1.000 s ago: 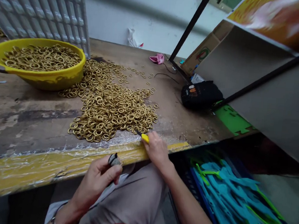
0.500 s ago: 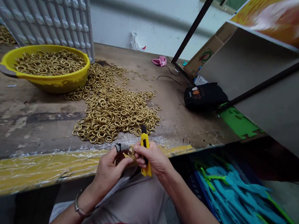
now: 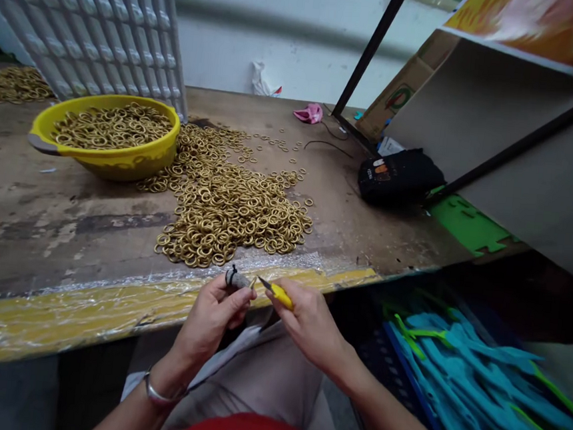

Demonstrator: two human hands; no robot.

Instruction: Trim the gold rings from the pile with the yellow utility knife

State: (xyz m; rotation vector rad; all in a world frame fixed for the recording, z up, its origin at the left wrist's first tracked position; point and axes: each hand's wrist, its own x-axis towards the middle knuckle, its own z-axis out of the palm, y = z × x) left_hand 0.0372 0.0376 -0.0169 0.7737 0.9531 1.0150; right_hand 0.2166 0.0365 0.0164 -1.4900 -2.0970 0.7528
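I find the left hand at the near edge of the table, thumb and forefinger closed on a single brass-coloured ring, held roughly edge-on to me. The forefinger wears a grey finger cover, bound with a black tie. I note the right hand with its fingers wrapped round a yellow cutter, the dark blade pointing left, toward the ring; whether the tip touches it, I cannot tell at this range.

Beyond the hands I record a heap of rings (loosely spread, with a few strays toward the back), running up against a yellow basin that holds more of the same. A ribbed panel stands tilted behind the basin.

To the right I log a black pouch on the table, a pink cloth farther back, and, below table height, a pile of turquoise and green pieces.
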